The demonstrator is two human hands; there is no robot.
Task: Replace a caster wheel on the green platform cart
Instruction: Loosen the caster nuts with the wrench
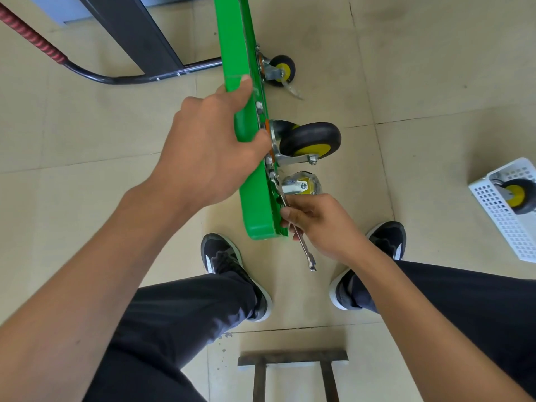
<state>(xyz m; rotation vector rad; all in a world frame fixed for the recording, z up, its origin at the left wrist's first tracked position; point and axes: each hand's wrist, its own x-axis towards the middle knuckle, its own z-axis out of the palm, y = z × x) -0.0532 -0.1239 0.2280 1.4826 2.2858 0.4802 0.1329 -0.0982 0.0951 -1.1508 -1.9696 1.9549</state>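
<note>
- The left hand point(208, 146) grips the upper edge of the green platform cart point(246, 117), fingers curled over the top and thumb pressed against the near face.
- The cart stands on its side on the tiled floor point(420, 82), running from 12 o'clock down to the centre, between the person's shoes.
- The right hand point(322, 224) pinches a slim metal wrench point(303, 245); fingers are curled tight round its shaft, and its upper end meets the cart's underside by a plastic-wrapped caster point(301, 184).
- Just above it, toward 12 o'clock, a black-and-yellow caster wheel point(311, 139) juts from the deck; another sits farther up.
- At 3 o'clock, a white perforated basket point(493, 210) holds one loose caster point(517, 195).
</note>
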